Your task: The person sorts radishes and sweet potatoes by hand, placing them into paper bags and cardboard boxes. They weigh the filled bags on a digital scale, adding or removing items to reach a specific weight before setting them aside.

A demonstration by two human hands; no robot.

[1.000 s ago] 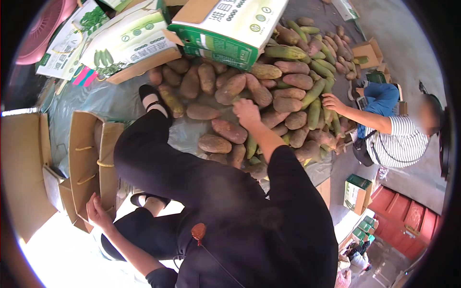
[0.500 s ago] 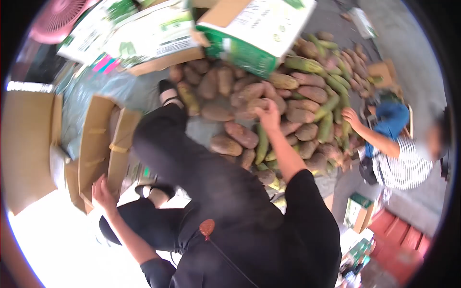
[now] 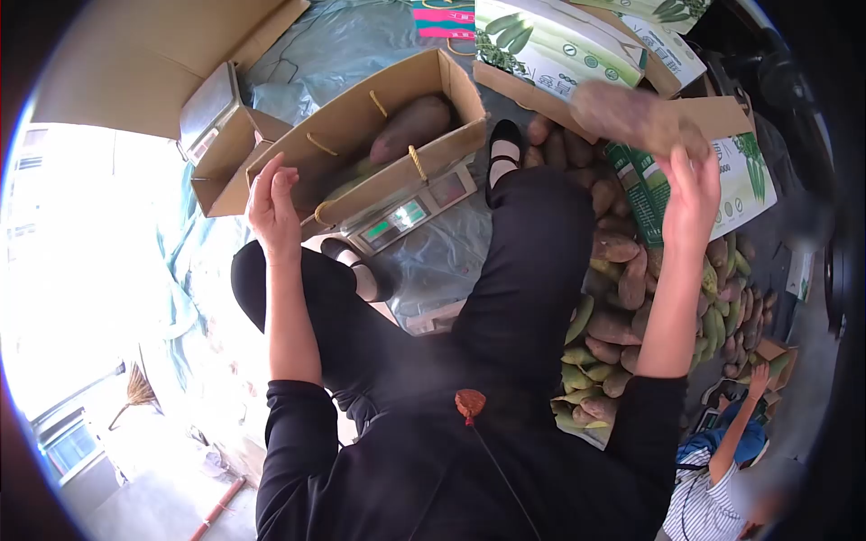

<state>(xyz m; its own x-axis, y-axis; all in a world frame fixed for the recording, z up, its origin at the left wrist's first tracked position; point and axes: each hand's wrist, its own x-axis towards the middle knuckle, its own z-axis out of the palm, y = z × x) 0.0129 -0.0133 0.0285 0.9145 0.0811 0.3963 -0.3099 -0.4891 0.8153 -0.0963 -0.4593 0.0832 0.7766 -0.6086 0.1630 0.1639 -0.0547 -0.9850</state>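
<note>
My right hand (image 3: 693, 194) is raised on the right, its fingers closed on the end of a long brownish-purple root vegetable (image 3: 631, 115), slightly blurred. At the near left side of an open cardboard box (image 3: 451, 135), my left hand (image 3: 273, 207) is up with nothing in it, fingers partly spread and close to the box's edge. Inside the box lie a large purplish root (image 3: 412, 129) and a greenish one, partly hidden by the wall with yellow rope loops. The box rests on a scale with a lit green display (image 3: 397, 222).
A pile of purplish and green roots (image 3: 613, 338) lies on the right. Printed green-and-white boxes (image 3: 559, 45) stand behind it. A co-worker in a striped shirt (image 3: 702, 505) reaches toward the pile's far end. A broom (image 3: 138, 388) is at lower left.
The view has turned left toward the box and scale. My right hand has lifted a root from the pile. My left hand remains beside the box.
</note>
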